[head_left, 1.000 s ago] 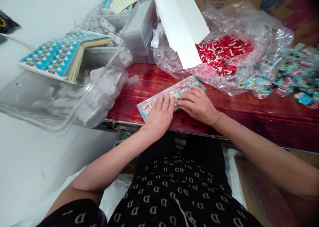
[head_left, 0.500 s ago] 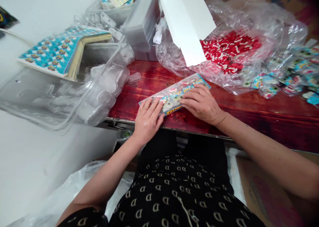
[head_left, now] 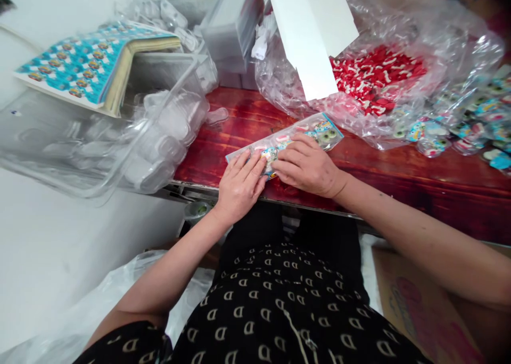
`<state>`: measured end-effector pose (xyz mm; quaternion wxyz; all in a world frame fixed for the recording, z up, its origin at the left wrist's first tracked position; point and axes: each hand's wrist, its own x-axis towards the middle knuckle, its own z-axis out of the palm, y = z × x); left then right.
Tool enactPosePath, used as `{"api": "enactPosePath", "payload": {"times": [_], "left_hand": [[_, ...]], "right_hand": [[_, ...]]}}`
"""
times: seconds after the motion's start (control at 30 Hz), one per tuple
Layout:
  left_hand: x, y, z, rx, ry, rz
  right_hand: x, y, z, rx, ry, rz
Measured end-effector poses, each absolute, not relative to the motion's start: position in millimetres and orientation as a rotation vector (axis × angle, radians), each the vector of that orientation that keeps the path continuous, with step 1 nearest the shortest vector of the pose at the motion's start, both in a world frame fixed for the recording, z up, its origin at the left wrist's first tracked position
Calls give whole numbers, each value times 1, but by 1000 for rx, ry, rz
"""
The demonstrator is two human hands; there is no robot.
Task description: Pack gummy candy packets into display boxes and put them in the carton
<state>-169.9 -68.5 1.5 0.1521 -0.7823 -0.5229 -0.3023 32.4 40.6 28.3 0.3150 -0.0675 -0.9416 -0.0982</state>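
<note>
A long printed card with clear blisters (head_left: pixel 315 132) lies slantwise on the red wooden table (head_left: pixel 399 172). My left hand (head_left: pixel 239 185) rests flat on the card's near left end, fingers stretched out. My right hand (head_left: pixel 307 164) presses on the card's middle with its fingers bent down onto a blister. The card's far right end, with small toy pieces under plastic, is uncovered.
A clear bag of red and white pieces (head_left: pixel 375 76) lies behind the card, with a white cardboard flap (head_left: pixel 311 39) over it. Finished small packs (head_left: pixel 471 124) pile up at the right. Clear blister shells in a bag (head_left: pixel 159 135) and a stack of blue printed cards (head_left: pixel 83 66) sit left.
My left hand slid from the card's middle toward its near left end. My right hand shifted slightly left along the card, uncovering the far end.
</note>
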Motion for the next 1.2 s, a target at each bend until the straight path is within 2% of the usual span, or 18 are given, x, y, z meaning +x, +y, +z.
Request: {"api": "enactPosePath", "payload": {"times": [0.3,0.97,1.2], "left_hand": [[-171,-70,2,-2314,-1602,-804],[-168,-72,4,-2243,-1534,-700],[-171,-69,2,-2240,-1479,-723]], "right_hand": [[31,37,31,-132,-2552,-113],[25,13,5,-408,-2278,53],[67,41,12,-568,-2297,98]]}}
